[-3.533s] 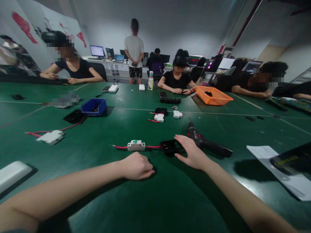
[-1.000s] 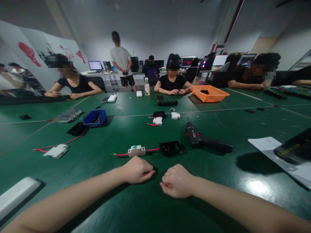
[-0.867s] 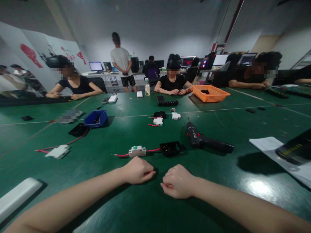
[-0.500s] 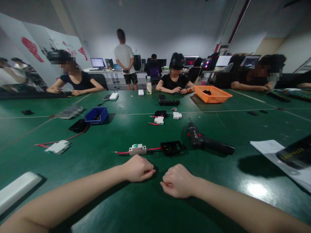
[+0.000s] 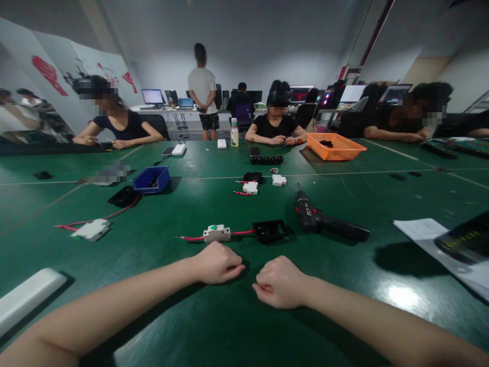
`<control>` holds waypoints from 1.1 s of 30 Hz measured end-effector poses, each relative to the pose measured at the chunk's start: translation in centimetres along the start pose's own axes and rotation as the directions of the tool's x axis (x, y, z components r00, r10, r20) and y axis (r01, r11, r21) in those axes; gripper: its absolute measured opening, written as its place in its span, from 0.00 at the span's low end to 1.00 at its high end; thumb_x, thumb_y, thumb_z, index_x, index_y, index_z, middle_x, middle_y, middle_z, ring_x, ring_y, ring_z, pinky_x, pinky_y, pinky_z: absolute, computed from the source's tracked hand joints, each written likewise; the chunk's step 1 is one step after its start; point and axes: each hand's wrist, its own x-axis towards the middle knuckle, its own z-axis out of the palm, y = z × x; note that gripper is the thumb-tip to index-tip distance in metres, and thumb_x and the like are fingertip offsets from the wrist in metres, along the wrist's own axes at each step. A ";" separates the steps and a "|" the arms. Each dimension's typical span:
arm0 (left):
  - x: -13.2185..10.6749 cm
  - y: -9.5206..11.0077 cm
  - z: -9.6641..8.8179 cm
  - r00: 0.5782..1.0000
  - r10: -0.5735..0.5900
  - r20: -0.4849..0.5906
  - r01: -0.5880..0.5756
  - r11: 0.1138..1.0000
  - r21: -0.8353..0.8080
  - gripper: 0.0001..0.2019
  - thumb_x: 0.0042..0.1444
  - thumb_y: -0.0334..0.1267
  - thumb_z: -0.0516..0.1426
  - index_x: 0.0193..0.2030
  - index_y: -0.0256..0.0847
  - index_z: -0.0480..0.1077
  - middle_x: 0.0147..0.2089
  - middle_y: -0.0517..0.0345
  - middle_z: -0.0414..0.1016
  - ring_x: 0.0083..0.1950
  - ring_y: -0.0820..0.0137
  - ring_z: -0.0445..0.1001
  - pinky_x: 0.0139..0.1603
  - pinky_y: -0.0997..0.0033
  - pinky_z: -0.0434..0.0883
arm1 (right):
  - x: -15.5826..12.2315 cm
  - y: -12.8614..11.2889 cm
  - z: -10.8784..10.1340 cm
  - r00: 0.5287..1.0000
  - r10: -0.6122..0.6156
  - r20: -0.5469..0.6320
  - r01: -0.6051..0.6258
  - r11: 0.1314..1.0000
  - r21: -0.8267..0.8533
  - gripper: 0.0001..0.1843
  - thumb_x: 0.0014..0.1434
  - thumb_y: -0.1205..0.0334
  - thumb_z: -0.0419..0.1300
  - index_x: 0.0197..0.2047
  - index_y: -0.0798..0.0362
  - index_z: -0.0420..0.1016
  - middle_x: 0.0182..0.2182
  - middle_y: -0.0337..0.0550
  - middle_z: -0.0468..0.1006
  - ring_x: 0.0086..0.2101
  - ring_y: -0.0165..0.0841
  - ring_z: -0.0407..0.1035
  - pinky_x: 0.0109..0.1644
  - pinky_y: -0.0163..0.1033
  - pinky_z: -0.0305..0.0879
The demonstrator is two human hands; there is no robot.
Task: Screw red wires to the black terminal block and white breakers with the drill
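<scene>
My left hand [image 5: 218, 262] rests on the green table, curled into a loose fist, with nothing showing in it. Facing it across a small gap, my right hand [image 5: 280, 283] is closed the same way and seems to hold nothing. Just beyond the left knuckles lies a white circuit breaker [image 5: 216, 233] with a green switch. Red wires [image 5: 242, 233] come out at both its ends, and the right one runs to a black plastic box [image 5: 270, 232] with small metal pieces inside. A black cordless drill [image 5: 324, 221] lies on its side to the right of the box.
Leftward are another breaker [image 5: 91, 230] with red wire, a blue bin [image 5: 152, 180] and a white bar-shaped object [image 5: 30, 298]. Papers [image 5: 420, 232] lie right under a dark object. Further breakers [image 5: 250, 187], a bottle [image 5: 234, 133] and an orange basket [image 5: 336, 148] stand farther off. Co-workers sit opposite.
Both my hands stay where they were, still closed. In the background, the standing person in a white shirt has shifted slightly to the right.
</scene>
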 end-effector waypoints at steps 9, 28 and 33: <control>0.0 0.0 0.0 0.999 -0.022 0.041 0.021 1.000 0.009 0.17 0.67 0.42 0.50 0.27 0.41 0.64 0.25 0.61 0.72 0.27 0.74 0.70 0.27 0.69 0.54 | 0.0 0.2 0.3 0.999 -0.010 -0.045 0.008 0.999 -0.042 0.18 0.59 0.61 0.57 0.18 0.53 0.66 0.17 0.35 0.74 0.19 0.27 0.63 0.26 0.37 0.42; 0.5 0.2 -0.1 0.997 0.076 -0.025 -0.074 0.996 0.047 0.16 0.67 0.39 0.50 0.27 0.41 0.65 0.24 0.61 0.71 0.27 0.75 0.69 0.27 0.68 0.57 | 0.5 -1.2 1.0 0.890 -0.456 0.030 0.455 0.890 0.038 0.16 0.57 0.59 0.58 0.19 0.51 0.72 0.16 0.36 0.76 0.20 0.30 0.66 0.23 0.37 0.49; 2.1 1.2 -2.5 0.973 0.202 -0.108 -0.180 0.966 0.188 0.14 0.66 0.36 0.52 0.27 0.41 0.63 0.24 0.61 0.68 0.27 0.74 0.66 0.28 0.67 0.57 | 0.2 -1.3 0.9 0.897 -0.441 0.026 0.439 0.897 0.049 0.16 0.58 0.58 0.58 0.20 0.51 0.74 0.18 0.37 0.78 0.20 0.30 0.69 0.22 0.37 0.49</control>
